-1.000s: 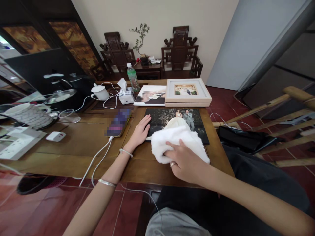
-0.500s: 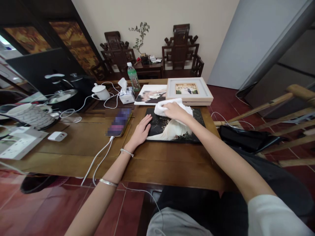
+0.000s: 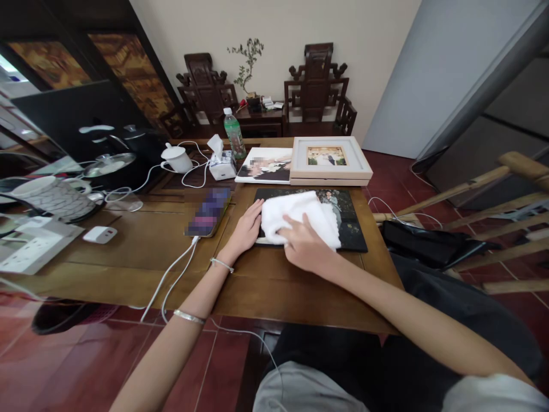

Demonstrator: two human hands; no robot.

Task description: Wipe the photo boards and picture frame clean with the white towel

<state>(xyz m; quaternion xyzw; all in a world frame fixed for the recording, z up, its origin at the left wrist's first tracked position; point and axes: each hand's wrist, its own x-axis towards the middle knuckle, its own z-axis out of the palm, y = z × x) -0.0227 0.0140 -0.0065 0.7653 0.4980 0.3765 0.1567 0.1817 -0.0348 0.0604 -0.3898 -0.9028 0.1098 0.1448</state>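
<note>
A dark photo panel [image 3: 355, 226] lies flat on the wooden table in front of me. My left hand [image 3: 246, 230] rests open beside its left edge, fingertips touching the panel. Across most of the picture is spread a white cloth [image 3: 298, 207], which hides the middle of the print. My right hand [image 3: 307, 247] presses on the near part of this cloth, with its fingers bent into the fabric. Just behind the panel are a white-edged photo print [image 3: 266, 163] and a pale picture frame [image 3: 362, 163] holding a small photo.
Left of my hands a phone [image 3: 210, 212] lies on the table with a white cable plugged in. Farther left are a power strip [image 3: 36, 249], a charger [image 3: 100, 234], a patterned jug [image 3: 54, 197] and a lidded cup [image 3: 175, 158]. A tissue box [image 3: 223, 165] and bottle [image 3: 234, 134] stand behind.
My right hand has drawn the cloth toward me, from the panel's far edge to its near side, and the cloth now lies more spread out. My left hand has stayed put.
</note>
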